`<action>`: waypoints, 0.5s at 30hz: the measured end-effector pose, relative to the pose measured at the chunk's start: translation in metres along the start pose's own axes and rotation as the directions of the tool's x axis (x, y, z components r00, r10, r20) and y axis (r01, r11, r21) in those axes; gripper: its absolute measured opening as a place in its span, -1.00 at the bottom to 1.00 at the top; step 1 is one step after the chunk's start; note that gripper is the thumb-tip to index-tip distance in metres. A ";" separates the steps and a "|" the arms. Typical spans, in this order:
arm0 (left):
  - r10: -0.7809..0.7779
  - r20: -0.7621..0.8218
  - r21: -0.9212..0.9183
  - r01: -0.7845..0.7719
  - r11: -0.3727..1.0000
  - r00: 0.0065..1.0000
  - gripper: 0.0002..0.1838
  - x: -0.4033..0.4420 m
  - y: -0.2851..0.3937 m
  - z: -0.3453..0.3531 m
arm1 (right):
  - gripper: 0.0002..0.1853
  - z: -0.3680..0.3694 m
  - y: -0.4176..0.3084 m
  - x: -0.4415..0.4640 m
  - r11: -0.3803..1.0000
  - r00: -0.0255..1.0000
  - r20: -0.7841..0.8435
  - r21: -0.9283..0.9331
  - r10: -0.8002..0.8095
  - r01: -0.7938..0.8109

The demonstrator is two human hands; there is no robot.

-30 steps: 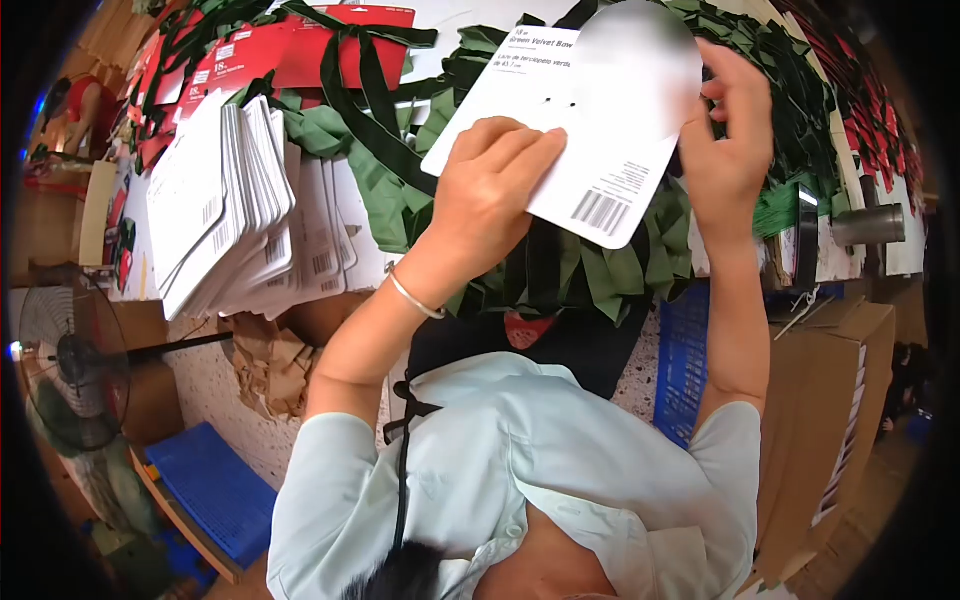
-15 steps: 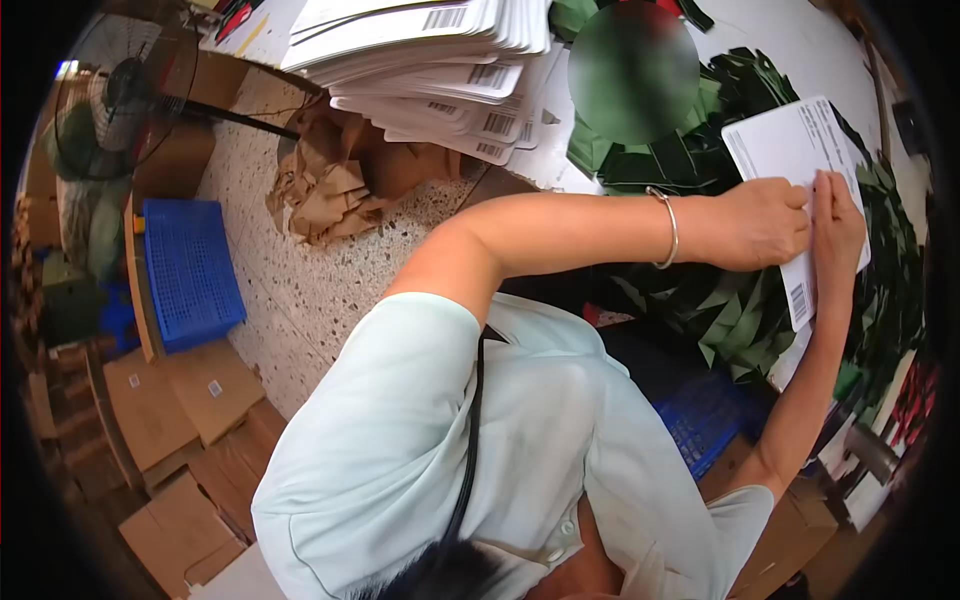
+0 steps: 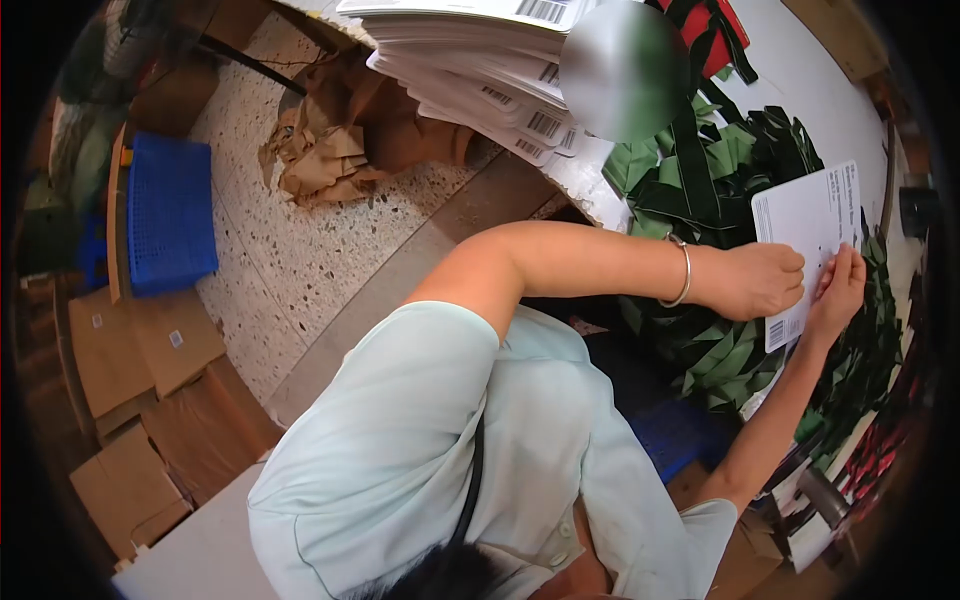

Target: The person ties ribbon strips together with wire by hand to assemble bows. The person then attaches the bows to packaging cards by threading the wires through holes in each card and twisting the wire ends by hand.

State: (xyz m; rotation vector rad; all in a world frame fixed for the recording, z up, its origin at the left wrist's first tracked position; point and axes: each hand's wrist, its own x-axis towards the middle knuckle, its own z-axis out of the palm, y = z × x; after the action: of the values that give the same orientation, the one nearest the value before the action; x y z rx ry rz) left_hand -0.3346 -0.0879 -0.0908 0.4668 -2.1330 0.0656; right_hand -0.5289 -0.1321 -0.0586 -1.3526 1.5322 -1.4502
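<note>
A white printed card [image 3: 790, 222] with small holes and a barcode lies tilted between my hands, over the green fabric pieces. My left hand [image 3: 750, 280], with a silver bangle at the wrist, is closed with curled fingers at the card's left edge. Its fingertips are hidden from this side. My right hand [image 3: 838, 295] holds the card's lower right side, thumb on its face and fingers close together near the small holes. Dark green ribbon-like pieces [image 3: 690, 200] are heaped around and beneath the card.
A tall stack of white barcoded cards [image 3: 470, 60] stands at the table edge. Beyond the green heap lies a red piece [image 3: 728, 25]. Crumpled brown paper [image 3: 320, 160], a blue basket [image 3: 172, 215] and cardboard boxes [image 3: 170, 340] are to the left. A round blur hides part of the table.
My hands have drawn slightly apart on the card, and its small holes now show between them. The whole view has shifted, so the card sits lower in it.
</note>
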 end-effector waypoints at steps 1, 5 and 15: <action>-0.012 -0.022 -0.014 0.012 1.000 1.000 -0.81 -0.001 0.004 0.001 | -0.86 0.000 0.002 -0.004 0.999 0.999 0.021 -0.011 -0.048 0.048; -0.130 -0.089 -0.129 0.118 0.985 0.988 -0.78 -0.002 0.027 -0.023 | -0.82 -0.003 0.038 0.010 0.982 0.983 -0.004 -0.055 -0.183 0.183; -0.438 -0.235 -0.061 0.436 0.898 0.868 -0.59 -0.077 0.074 -0.148 | -0.76 -0.003 0.033 0.004 0.937 0.962 0.058 -0.218 -0.265 0.271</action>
State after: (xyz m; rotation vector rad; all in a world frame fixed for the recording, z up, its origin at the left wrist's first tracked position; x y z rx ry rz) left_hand -0.2054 0.0369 -0.0581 0.8838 -1.7425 -0.1361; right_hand -0.5407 -0.1392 -0.0892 -1.7676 1.5784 -1.4422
